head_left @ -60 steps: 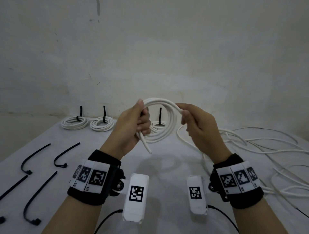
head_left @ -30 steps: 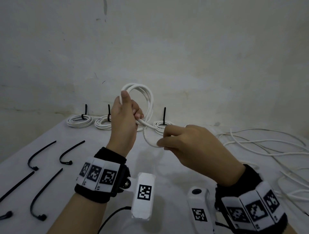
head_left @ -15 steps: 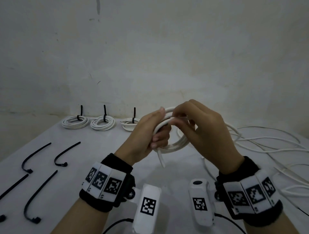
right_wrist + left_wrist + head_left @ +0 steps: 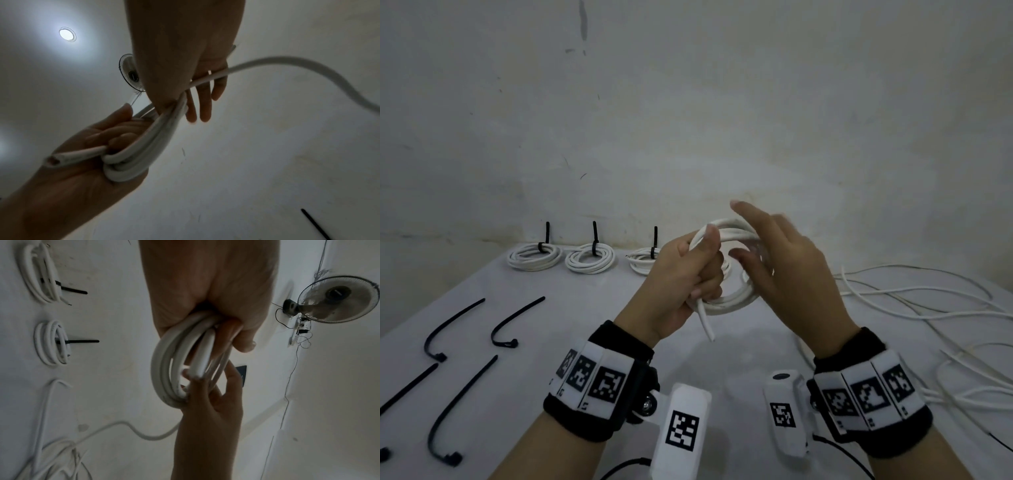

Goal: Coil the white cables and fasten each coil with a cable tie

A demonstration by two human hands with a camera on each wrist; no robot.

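A white cable coil [image 4: 726, 298] is gripped by the left hand [image 4: 681, 284], whose fingers are curled round the bunched loops while the thumb is laid over the top of them. A short cut end [image 4: 704, 322] of the cable is seen hanging down below that fist. The right hand [image 4: 787, 270] is held just beside the coil with its fingers straight and spread; in the right wrist view the loose run of cable [image 4: 287, 65] is seen passing across those fingers [image 4: 203, 104], and nothing is clasped by them. The hand is blurred in the head view.

Beyond the left hand, three finished coils [image 4: 534, 257] are set in a row against the wall, each bound by an upright black cable tie [image 4: 547, 236]; the nearest of them is partly hidden behind the left hand. Well out to the left of the left hand, loose black ties [image 4: 517, 322] are laid on the white table [image 4: 585, 308]. To the right of the right hand, uncoiled white cable [image 4: 914, 294] is spread in loose loops over the table. A wall fan [image 4: 337, 298] is visible in the left wrist view.
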